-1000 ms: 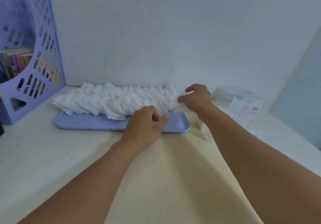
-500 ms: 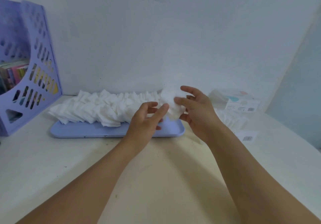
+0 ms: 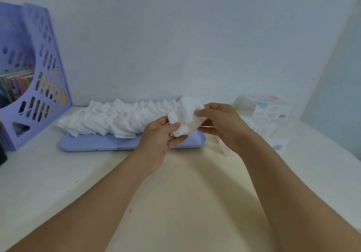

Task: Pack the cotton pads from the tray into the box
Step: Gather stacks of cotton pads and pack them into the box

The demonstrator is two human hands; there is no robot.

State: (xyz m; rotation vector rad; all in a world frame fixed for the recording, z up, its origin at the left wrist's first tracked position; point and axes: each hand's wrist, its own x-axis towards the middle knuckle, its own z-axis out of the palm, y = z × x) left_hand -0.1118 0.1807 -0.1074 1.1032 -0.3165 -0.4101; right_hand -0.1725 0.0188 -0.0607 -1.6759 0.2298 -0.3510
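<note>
Both hands grip one small stack of cotton pads (image 3: 185, 118) just above the right end of the tray (image 3: 109, 144): left hand (image 3: 163, 137) pinches the lower edge with thumb on top, right hand (image 3: 218, 122) clamps the upper right side, probably squaring the stack so it slides into the box as one block. Remaining pads (image 3: 109, 117) lie fanned along the tray left of the hands, so most of the job is still open. The box (image 3: 263, 107) sits on the tabletop (image 3: 58, 183) right of the tray, with more pads (image 3: 259, 127) in front of it.
</note>
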